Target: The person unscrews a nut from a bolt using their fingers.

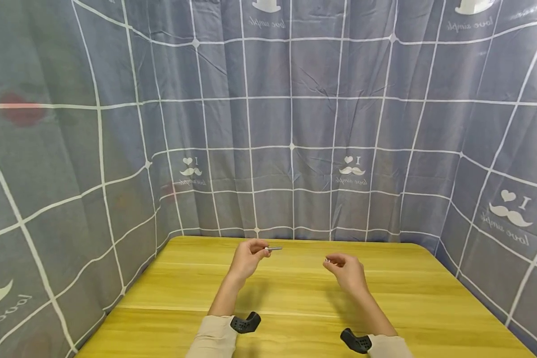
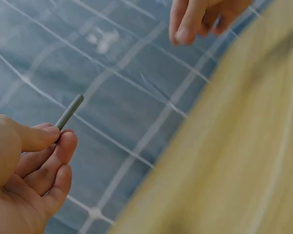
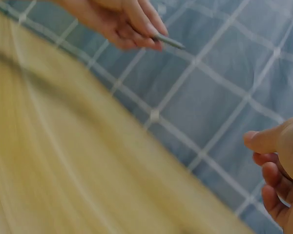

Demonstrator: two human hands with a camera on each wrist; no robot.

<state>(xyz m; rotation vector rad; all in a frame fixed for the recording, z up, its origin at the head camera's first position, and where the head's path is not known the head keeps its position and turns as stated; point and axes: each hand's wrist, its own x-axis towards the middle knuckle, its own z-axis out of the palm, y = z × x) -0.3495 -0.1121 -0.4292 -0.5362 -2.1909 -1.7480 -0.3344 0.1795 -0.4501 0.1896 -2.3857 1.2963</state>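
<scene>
Between thumb and fingertips, my left hand (image 1: 247, 258) pinches a grey metal bolt (image 2: 70, 112). Its threaded shaft points away from the fingers toward the right hand, and its other end is hidden in the grip. My right hand (image 1: 348, 272) is raised over the table a short way to the right, thumb and index finger brought together. A small silvery piece (image 1: 327, 260) shows at those fingertips in the head view; I cannot tell its kind. The right wrist view has the bolt (image 3: 170, 41) sticking out of the left hand, well apart from the right hand (image 3: 278, 165).
A yellow wood-grain table (image 1: 295, 298) lies under both hands. Grey curtains (image 1: 291, 124) with white grid lines hang behind it and along both sides. A black strap device (image 1: 246, 323) sits on the left wrist, another (image 1: 355, 341) on the right.
</scene>
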